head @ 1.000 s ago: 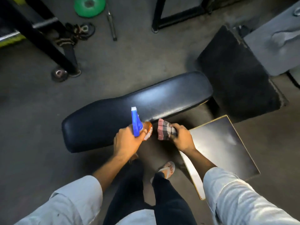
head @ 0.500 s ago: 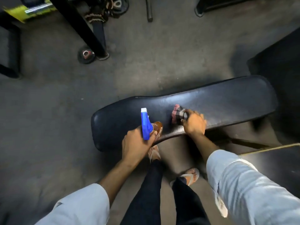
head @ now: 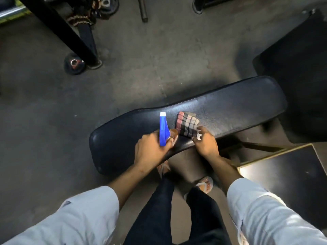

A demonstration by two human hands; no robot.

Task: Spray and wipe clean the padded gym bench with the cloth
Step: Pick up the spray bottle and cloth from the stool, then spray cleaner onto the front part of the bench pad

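The black padded gym bench (head: 238, 105) runs from lower left to upper right across the middle of the view. My left hand (head: 150, 151) grips a spray bottle (head: 163, 131) with a blue trigger head and an amber body, held over the pad's near edge with its nozzle pointing away from me. My right hand (head: 206, 145) holds the folded checked cloth (head: 188, 126) flat on the pad's middle. To the right of the cloth the pad's surface looks dull and speckled.
A black board with a gold edge (head: 286, 175) lies at the right, close to my right arm. A dark mat (head: 297, 71) sits beyond the bench's far end. A black rack post (head: 62, 30), a small weight plate (head: 74, 63) and a steel bar (head: 143, 7) lie on the floor beyond.
My right hand brought the cloth from below the pad's edge up onto the pad and slid it back toward the spray bottle. My view shifted left along the bench.
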